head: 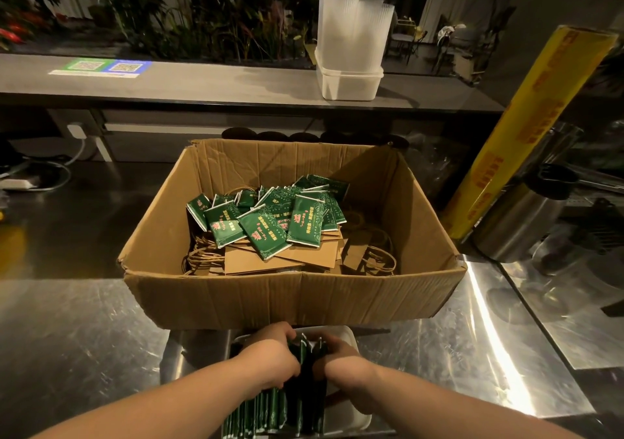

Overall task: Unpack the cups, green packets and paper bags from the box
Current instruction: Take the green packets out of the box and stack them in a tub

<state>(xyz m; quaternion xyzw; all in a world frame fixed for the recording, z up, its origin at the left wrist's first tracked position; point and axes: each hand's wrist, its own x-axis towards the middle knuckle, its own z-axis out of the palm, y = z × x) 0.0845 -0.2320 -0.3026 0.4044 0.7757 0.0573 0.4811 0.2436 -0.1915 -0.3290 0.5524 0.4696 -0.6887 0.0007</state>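
Dim, warm light from above — the steel tabletop [472, 354] throws a bright streak of glare at right. The background is dark and soft. Wide-angle distortion bends the edges; the box [290, 290] interior sits partly in shadow.

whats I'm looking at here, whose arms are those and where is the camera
There is no machine here. A person wears one camera on the head, and it looks down at their own arms. The left hand and right hand grip a bundle of green packets between them, over a white tray where a row of packets stands on edge. Behind it, on the steel counter, an open cardboard box holds loose green packets lying on brown paper bags.
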